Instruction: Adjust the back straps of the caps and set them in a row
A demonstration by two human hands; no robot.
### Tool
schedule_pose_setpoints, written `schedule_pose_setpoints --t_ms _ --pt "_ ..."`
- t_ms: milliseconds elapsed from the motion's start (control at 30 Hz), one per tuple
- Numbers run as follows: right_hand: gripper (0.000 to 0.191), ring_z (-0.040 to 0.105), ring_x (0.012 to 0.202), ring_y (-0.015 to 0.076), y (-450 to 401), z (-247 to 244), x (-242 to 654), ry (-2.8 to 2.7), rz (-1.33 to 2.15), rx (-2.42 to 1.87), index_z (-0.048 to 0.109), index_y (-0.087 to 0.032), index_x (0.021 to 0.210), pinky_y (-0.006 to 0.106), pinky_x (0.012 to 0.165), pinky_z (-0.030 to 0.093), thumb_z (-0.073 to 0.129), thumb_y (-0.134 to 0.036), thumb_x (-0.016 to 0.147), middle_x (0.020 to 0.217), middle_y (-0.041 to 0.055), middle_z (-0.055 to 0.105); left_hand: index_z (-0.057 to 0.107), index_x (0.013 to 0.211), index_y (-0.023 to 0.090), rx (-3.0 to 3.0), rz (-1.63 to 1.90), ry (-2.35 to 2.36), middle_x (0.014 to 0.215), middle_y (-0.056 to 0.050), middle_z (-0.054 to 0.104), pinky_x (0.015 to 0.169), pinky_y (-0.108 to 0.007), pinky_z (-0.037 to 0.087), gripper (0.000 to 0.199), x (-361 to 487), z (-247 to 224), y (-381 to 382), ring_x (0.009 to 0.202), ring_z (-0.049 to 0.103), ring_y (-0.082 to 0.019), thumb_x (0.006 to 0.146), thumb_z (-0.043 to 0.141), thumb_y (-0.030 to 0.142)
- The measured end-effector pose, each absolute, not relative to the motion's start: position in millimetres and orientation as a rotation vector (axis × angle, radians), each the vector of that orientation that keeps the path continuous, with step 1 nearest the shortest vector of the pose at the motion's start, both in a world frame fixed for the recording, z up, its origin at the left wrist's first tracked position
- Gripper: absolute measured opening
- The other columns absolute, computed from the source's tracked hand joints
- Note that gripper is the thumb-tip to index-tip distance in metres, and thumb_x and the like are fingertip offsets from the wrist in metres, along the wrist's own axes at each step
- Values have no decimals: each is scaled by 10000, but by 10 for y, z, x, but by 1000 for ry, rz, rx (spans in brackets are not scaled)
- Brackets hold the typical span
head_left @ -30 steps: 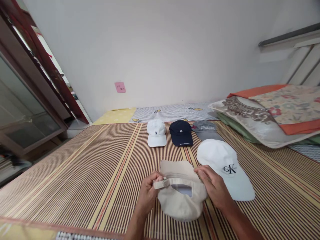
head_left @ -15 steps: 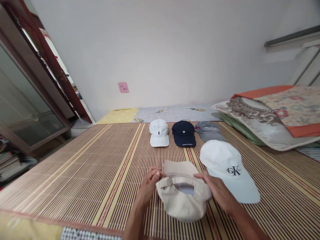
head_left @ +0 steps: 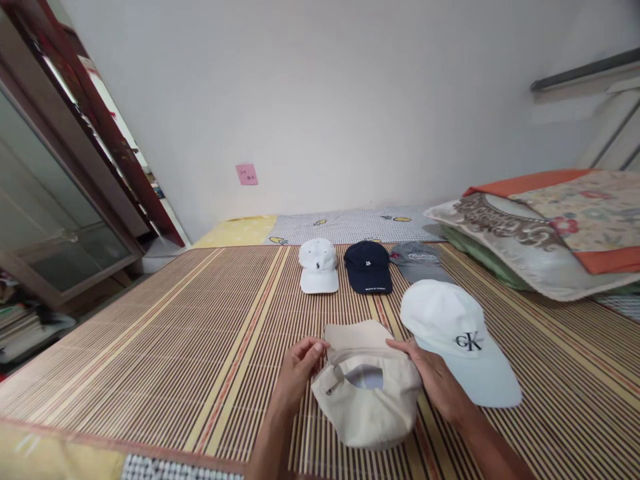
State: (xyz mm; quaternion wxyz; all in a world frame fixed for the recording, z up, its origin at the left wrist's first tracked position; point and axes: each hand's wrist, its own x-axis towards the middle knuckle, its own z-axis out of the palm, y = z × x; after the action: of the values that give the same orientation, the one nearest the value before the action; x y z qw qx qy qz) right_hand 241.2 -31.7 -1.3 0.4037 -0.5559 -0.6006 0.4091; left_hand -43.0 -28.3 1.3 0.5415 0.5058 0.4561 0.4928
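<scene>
Between my two hands lies a beige baseball cap (head_left: 370, 413), its back opening and strap toward me and its brim pointing away. My left hand (head_left: 303, 360) is closed at the cap's left side, thumb and fingers at the edge where brim meets crown. On the other side, my right hand (head_left: 430, 373) grips the right edge, its fingertips on the brim. Just right of that hand rests a large white cap with black letters (head_left: 445, 320). Farther back stand a small white cap (head_left: 319, 267), a navy cap (head_left: 369, 267) and a grey cap (head_left: 420, 261).
The caps lie on a striped bamboo mat (head_left: 165, 340). Pillows (head_left: 525, 260) are stacked at the right, under a flowered cloth with orange edges (head_left: 590, 207). A white wall (head_left: 350, 100) with a pink note (head_left: 247, 175) rises behind. A glass-door cabinet (head_left: 55, 207) stands at left.
The beige cap has tilted slightly and its brim has shifted a little left. Both hands have moved slightly along its edges; the other caps stay where they were.
</scene>
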Motion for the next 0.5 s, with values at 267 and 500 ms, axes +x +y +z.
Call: schedule_pose_setpoints --t_ms 267,500 --pt "521 629 1271 322 -363 70 2408 -1473 631 -1230 724 -227 1163 493 1154 450 415 -622 1023 1273 128 739 777 1048 222 1579 1128 1012 1095 -89 715 955 -382 464 444 -464 296 -472 1075 640 -269 960 563 601" --pt "380 668 1204 311 -497 328 2236 -1699 575 -1233 702 -260 1173 454 1048 524 481 -529 1020 1247 110 746 730 1252 282 1853 703 1462 1242 -114 721 1056 -507 425 662 -488 516 -713 1199 597 -374 616 912 297"
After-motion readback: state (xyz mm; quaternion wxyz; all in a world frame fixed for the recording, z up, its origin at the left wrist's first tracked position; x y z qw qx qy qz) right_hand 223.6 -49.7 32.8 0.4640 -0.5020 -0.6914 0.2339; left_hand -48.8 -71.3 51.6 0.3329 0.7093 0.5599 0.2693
